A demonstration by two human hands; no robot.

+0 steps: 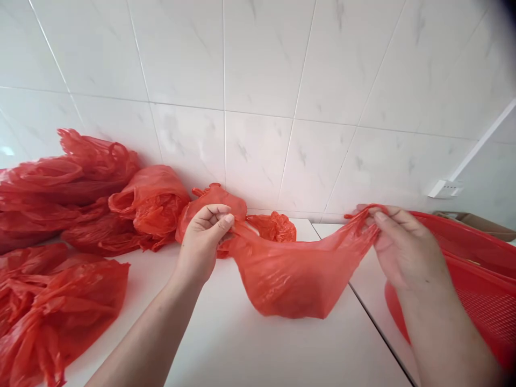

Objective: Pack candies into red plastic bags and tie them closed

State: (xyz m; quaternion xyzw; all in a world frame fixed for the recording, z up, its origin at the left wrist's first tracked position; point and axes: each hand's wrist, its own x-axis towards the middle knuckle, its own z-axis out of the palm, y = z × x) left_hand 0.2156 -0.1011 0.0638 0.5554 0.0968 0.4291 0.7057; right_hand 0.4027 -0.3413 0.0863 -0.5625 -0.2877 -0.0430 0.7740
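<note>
A thin red plastic bag (296,277) is stretched sideways between my two hands above the white table. My left hand (206,236) pinches its left end between thumb and curled fingers. At the other end, my right hand (403,242) grips the gathered handle part, with thumb on top. The bag's middle sags between them, and its lower edge hangs at or just above the table top; I cannot tell whether it touches. Behind my left hand sits a bundled red bag (217,199), partly hidden by the hand. A smaller crumpled red bag (278,226) lies beyond the stretched one.
Heaped red plastic bags (60,188) fill the table's left side, with another loose pile (60,306) nearer me. A red mesh basket (484,301) stands at right, a cardboard box (484,224) behind it. The tiled wall (262,70) carries a white socket (445,189).
</note>
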